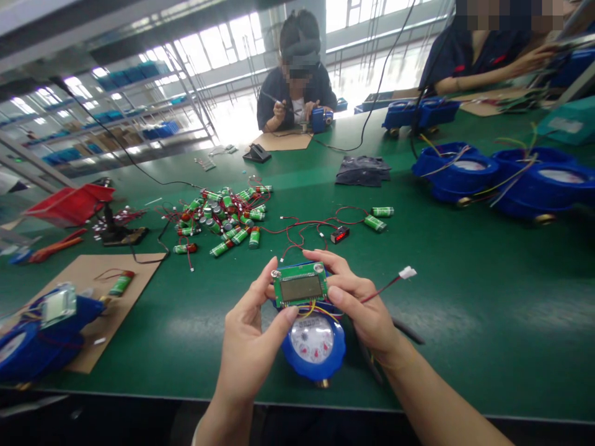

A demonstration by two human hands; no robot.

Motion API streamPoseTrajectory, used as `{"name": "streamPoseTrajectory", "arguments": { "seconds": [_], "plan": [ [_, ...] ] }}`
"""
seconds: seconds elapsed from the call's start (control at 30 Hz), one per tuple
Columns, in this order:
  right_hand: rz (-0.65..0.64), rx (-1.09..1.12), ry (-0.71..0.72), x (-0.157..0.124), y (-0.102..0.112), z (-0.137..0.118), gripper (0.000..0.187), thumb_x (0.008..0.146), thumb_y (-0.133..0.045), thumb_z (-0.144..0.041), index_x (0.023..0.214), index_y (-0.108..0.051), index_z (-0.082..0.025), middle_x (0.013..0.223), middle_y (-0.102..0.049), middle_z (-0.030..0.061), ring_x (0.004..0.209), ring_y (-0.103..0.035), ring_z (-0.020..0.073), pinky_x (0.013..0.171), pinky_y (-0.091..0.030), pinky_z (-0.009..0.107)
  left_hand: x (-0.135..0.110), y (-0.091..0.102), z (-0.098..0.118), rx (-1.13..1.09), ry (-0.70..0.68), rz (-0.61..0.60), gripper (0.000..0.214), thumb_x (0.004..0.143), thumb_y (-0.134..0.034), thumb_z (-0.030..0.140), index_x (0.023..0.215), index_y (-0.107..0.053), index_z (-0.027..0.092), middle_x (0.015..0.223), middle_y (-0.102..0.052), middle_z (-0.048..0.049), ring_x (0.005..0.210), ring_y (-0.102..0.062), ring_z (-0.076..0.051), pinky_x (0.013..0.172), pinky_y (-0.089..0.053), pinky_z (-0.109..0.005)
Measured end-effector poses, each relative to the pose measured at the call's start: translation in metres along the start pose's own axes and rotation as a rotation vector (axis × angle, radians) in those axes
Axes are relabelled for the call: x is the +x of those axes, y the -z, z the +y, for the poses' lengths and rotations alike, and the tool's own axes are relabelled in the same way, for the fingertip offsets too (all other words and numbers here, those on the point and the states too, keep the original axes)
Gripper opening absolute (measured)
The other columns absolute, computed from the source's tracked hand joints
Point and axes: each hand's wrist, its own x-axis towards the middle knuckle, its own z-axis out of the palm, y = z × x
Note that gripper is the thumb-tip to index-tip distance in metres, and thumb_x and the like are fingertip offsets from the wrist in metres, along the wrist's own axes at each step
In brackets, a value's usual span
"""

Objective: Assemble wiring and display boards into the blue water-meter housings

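So we're at a big green counter (465, 272) with a flat brown cardboard sheet (125, 310) and a messy heap of green cylindrical batteries (227, 217) on it. Next size down is our round blue plastic meter with a white dial (311, 341), right in front of us; the cardboard's well to its left, the heap's beyond it and leftward. Our left hand (251, 331) and right hand (367, 306) are both closed on the green rectangular circuit board with a grey screen (300, 288), one at each end, over the meter's far side. Can't tell if it's touching the casing. Beyond the meter sits a little black display with red digits (339, 234), and right of the meter there's a tiny white plastic plug (408, 272).
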Motion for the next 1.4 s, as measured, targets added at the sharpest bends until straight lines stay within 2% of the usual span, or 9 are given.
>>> {"name": "streamPoseTrajectory", "arguments": {
  "seconds": [0.2, 0.53, 0.9, 1.07, 1.17, 1.23, 1.3, 1.33, 1.4],
  "plan": [
    [-0.003, -0.017, 0.013, 0.0, 0.0, -0.002, 0.032, 0.094, -0.053, -0.045, 0.088, -0.078, -0.026, 0.137, -0.055, 0.0039, 0.133, -0.039, 0.0309, 0.112, -0.025, 0.05, 0.001, 0.0, 0.001, 0.003, 0.004, 0.01, 0.062, 0.078, -0.077, 0.024, 0.133, -0.053, 0.04, 0.133, -0.061, 0.0024, 0.126, -0.051, -0.02, 0.111, -0.039, -0.036],
    [0.012, -0.005, 0.028, -0.001, 0.0, 0.0, 0.031, 0.094, -0.054, -0.043, 0.079, -0.075, -0.025, 0.136, -0.057, 0.0032, 0.132, -0.039, 0.0294, 0.111, -0.026, 0.049, 0.002, -0.003, 0.002, -0.038, 0.006, 0.018, 0.064, 0.075, -0.079, 0.021, 0.132, -0.055, 0.036, 0.119, -0.068, 0.0019, 0.116, -0.058, -0.016, 0.1, -0.045, -0.023],
    [0.031, -0.055, 0.036, -0.001, -0.001, 0.0, 0.028, 0.093, -0.056, -0.04, 0.079, -0.075, -0.025, 0.135, -0.057, 0.0029, 0.132, -0.039, 0.0283, 0.111, -0.027, 0.049, 0.012, -0.003, 0.01, 0.123, -0.004, 0.025, 0.073, 0.074, -0.08, 0.029, 0.139, -0.047, 0.037, 0.11, -0.07, 0.0024, 0.107, -0.062, -0.018, 0.108, -0.039, -0.034],
    [0.046, -0.078, 0.034, -0.001, -0.001, 0.0, 0.025, 0.092, -0.059, -0.036, 0.076, -0.074, -0.025, 0.133, -0.058, 0.0029, 0.132, -0.039, 0.0282, 0.111, -0.027, 0.048, 0.018, -0.004, 0.01, 0.16, -0.013, 0.009, 0.059, 0.072, -0.081, 0.031, 0.126, -0.059, 0.029, 0.123, -0.066, -0.0023, 0.11, -0.061, -0.021, 0.093, -0.048, -0.029],
    [0.138, -0.063, 0.02, -0.002, 0.0, 0.003, 0.017, 0.089, -0.062, -0.033, 0.082, -0.075, -0.025, 0.13, -0.06, 0.004, 0.129, -0.043, 0.0277, 0.109, -0.03, 0.046, 0.021, -0.003, 0.008, 0.16, -0.01, 0.037, 0.055, 0.07, -0.083, 0.032, 0.12, -0.061, 0.025, 0.12, -0.067, -0.0042, 0.108, -0.062, -0.021, 0.09, -0.049, -0.028],
    [0.252, -0.037, -0.001, -0.003, 0.001, 0.006, 0.016, 0.089, -0.063, -0.033, 0.083, -0.075, -0.024, 0.118, -0.064, 0.0058, 0.117, -0.052, 0.026, 0.102, -0.037, 0.043, 0.024, -0.001, 0.007, 0.157, 0.012, 0.055, 0.054, 0.07, -0.082, 0.033, 0.119, -0.061, 0.024, 0.114, -0.069, -0.0046, 0.104, -0.063, -0.021, 0.088, -0.049, -0.028],
    [0.355, 0.022, -0.057, -0.003, 0.002, 0.007, 0.02, 0.088, -0.063, -0.035, 0.078, -0.073, -0.021, 0.092, -0.065, 0.0048, 0.089, -0.06, 0.0201, 0.083, -0.047, 0.035, 0.026, 0.001, 0.007, 0.137, 0.039, 0.079, 0.054, 0.07, -0.083, 0.033, 0.119, -0.06, 0.023, 0.11, -0.07, -0.0044, 0.101, -0.064, -0.02, 0.088, -0.049, -0.027],
    [0.389, 0.088, -0.1, -0.004, 0.003, 0.007, 0.02, 0.086, -0.065, -0.037, 0.076, -0.071, -0.021, 0.077, -0.061, 0.0021, 0.072, -0.057, 0.0158, 0.068, -0.048, 0.03, 0.027, 0.001, 0.007, 0.122, 0.048, 0.104, 0.055, 0.069, -0.083, 0.034, 0.118, -0.061, 0.023, 0.108, -0.07, -0.0043, 0.1, -0.065, -0.02, 0.087, -0.049, -0.027],
    [0.416, 0.304, -0.198, -0.003, 0.005, 0.006, 0.02, 0.081, -0.071, -0.039, 0.078, -0.067, -0.021, 0.059, -0.047, -0.0045, 0.048, -0.04, 0.0086, 0.044, -0.035, 0.021, 0.03, 0.003, 0.008, 0.094, 0.055, 0.171, 0.057, 0.067, -0.084, 0.035, 0.117, -0.061, 0.022, 0.106, -0.07, -0.0043, 0.099, -0.065, -0.02, 0.087, -0.049, -0.028]
  ]
}}
